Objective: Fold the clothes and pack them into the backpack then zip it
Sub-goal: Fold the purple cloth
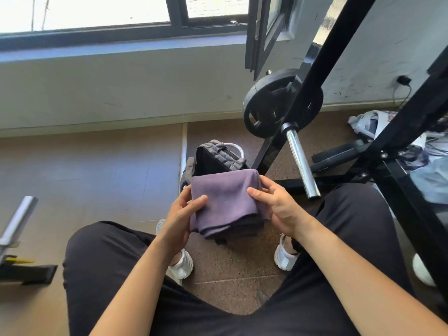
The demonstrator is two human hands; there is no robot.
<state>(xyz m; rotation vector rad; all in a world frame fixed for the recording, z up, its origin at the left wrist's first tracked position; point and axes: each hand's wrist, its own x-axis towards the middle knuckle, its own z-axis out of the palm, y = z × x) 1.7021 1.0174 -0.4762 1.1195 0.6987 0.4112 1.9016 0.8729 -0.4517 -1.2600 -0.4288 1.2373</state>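
Seated person viewed from above, knees apart, dark trousers (pixel 101 263) and white shoes (pixel 181 264) on a speckled floor (pixel 230 270). At far left, a chrome bar end (pixel 19 219) stands near the edge of view. The left hand (pixel 180 215) grips the left edge of a folded purple cloth (pixel 226 202), thumb on top and fingers beneath. The cloth is held flat in the air between the knees, its folded layers stacked toward the person. Behind and below it, a grey backpack (pixel 218 157) stands upright on the floor with its top open. The right hand (pixel 275 207) clasps the cloth's right edge, thumb on top. Further right, a black weight plate (pixel 269 105) sits on a barbell (pixel 300 163) in a black rack (pixel 400 151).
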